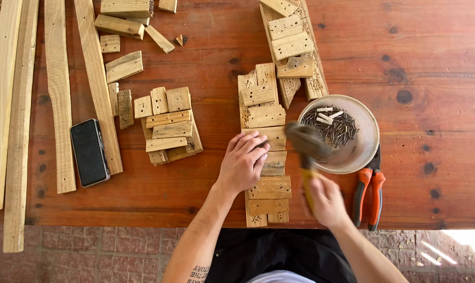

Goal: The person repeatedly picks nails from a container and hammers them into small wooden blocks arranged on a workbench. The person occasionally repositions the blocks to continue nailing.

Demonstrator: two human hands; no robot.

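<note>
My left hand (242, 162) presses down on a row of small pallet-wood blocks (269, 187) laid across long slats near the table's front edge, fingers curled at one block as if pinching something small that I cannot make out. My right hand (325, 202) grips the yellow handle of a hammer (306, 144). The hammer is blurred by motion, and its dark head hangs just right of the left fingers, over the rim of a bowl.
A round metal bowl (360, 152) of nails stands right of the blocks, with red-handled pliers (368, 191) beside it. Another slat-and-block assembly (292, 47) lies at the back, a third (169, 126) in the middle. A black phone (89, 152) and long planks (56, 94) lie left.
</note>
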